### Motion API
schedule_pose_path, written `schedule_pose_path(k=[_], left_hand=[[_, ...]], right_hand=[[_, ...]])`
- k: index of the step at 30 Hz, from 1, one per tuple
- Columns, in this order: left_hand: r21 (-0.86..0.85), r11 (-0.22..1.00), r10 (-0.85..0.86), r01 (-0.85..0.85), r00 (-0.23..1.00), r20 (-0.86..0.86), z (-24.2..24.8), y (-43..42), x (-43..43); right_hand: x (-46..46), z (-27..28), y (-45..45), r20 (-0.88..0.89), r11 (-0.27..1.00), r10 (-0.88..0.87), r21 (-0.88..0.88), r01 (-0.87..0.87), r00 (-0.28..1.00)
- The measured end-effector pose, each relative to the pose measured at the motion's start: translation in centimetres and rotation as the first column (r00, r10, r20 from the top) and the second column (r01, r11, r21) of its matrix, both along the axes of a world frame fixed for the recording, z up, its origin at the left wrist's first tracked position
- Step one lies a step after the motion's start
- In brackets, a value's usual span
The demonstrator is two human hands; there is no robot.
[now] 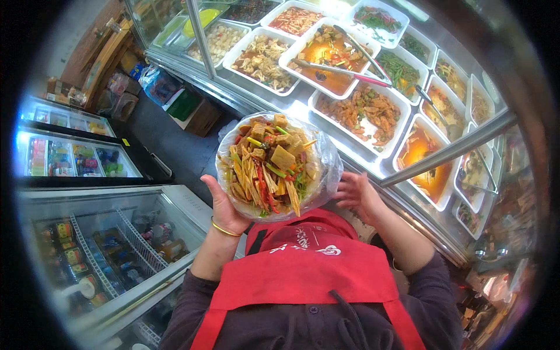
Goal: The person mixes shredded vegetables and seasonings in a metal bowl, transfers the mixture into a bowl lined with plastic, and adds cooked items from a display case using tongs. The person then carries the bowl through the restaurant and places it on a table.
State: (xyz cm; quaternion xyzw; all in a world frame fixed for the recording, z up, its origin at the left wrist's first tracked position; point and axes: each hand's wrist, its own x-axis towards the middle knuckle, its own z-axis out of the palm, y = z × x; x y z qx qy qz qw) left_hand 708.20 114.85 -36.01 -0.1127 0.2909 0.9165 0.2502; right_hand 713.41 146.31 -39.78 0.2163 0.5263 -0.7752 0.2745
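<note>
My left hand holds a round bowl lined with a clear plastic bag, gripping it at its lower left rim. The bowl is heaped with mixed food: tofu pieces, strips that look like tofu skin, red pepper and green shreds. Beside the bag's right edge is my right hand, its fingers apart and holding nothing. Whether its fingertips touch the plastic, I cannot tell. The bowl hangs in front of my red apron.
A glass-and-metal display counter runs ahead and right, with several white food trays. Tongs lie across a tray of tofu in broth. A slanting metal post crosses at right. A chest freezer and drinks fridge stand left.
</note>
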Motion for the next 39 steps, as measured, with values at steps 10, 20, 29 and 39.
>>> schedule_pose_path(k=[10,20,29,39], left_hand=[[-0.021,0.969,-0.248,0.247,0.968,-0.039,0.6,-0.6,-2.4],[0.0,0.893,-0.45,0.451,0.892,-0.045,0.0,-1.8,-4.3],[-0.027,0.818,-0.575,0.574,0.817,-0.04,-1.1,-1.8,-5.4],[-0.044,0.741,-0.657,0.67,0.737,0.158,-2.4,-0.6,-5.5]], right_hand=[[-5.5,0.7,-4.9,0.094,0.79,-0.322,-0.522,0.322,0.942],[-6.9,5.2,-6.1,-0.407,0.915,-0.195,0.252,0.315,0.893],[-8.1,8.8,-11.8,-0.591,0.627,0.189,0.687,0.366,0.785],[-4.7,13.2,-17.6,-0.751,0.683,0.371,0.62,0.387,0.547]])
